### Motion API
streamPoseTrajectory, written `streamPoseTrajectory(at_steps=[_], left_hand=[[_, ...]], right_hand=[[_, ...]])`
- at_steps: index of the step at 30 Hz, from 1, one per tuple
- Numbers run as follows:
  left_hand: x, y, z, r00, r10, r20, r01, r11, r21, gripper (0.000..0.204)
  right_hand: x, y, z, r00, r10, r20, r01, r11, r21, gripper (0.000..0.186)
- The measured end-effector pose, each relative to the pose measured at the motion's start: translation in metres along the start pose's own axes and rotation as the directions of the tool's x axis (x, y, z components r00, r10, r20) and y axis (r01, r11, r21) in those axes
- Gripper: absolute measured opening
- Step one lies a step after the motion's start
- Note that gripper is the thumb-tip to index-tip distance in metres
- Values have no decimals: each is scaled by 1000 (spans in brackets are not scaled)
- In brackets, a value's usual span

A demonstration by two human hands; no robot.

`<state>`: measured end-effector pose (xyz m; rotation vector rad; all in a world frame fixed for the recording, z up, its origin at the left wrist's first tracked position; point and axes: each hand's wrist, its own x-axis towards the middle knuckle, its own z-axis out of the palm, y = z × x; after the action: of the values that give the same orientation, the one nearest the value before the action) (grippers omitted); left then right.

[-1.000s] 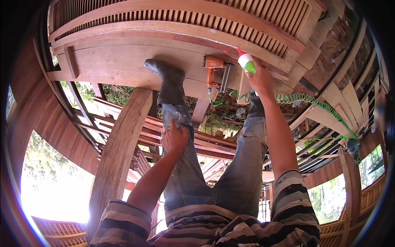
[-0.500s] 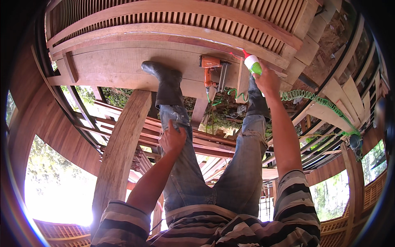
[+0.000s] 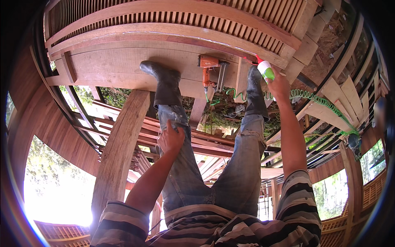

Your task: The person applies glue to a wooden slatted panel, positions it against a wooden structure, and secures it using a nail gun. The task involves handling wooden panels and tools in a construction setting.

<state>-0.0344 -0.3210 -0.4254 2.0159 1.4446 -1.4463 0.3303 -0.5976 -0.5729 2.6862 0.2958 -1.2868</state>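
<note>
My right hand [image 3: 279,87] is wrapped round a white and green glue bottle [image 3: 266,69] with a red nozzle. The nozzle tip is at the right part of a curved wooden rail [image 3: 230,40], along which a whitish line of glue runs. My left hand [image 3: 170,139] holds nothing and rests on my left leg near the knee, fingers apart. Between my boots an orange nail gun [image 3: 208,61] lies on the planks [image 3: 111,61], with a green coiled air hose [image 3: 312,96] leading off to the right.
Slatted wooden panels [image 3: 173,18] stretch along the far side. A thick timber post [image 3: 121,140] rises left of my leg. Below the planks are gaps with stacked boards [image 3: 214,146] and ground. A short ribbed board [image 3: 242,78] lies beside my right boot [image 3: 256,92].
My right hand has moved to the right and slightly nearer with the glue bottle, its nozzle following the rail. The left hand stays on the leg.
</note>
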Motion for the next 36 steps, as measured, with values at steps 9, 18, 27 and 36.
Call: streamPoseTrajectory(at_steps=[9, 18, 27, 36], left_hand=[[-1, 1, -2, 1000, 1, -3, -1, 999, 33, 70], [-1, -1, 0, 1000, 16, -9, -16, 999, 29, 70], [-1, -7, 10, 998, 46, -47, -46, 999, 4, 71], [-1, -4, 12, 998, 39, -56, -36, 998, 50, 69]], right_hand=[[-2, 32, -4, 997, 83, 6, -83, 996, -10, 65], [0, 65, 2, 996, 93, -12, -94, 995, -25, 69], [0, 92, 86, 957, 256, 138, -266, 575, 774, 60], [2, 82, 107, 920, 325, 218, -339, 385, 858, 49]])
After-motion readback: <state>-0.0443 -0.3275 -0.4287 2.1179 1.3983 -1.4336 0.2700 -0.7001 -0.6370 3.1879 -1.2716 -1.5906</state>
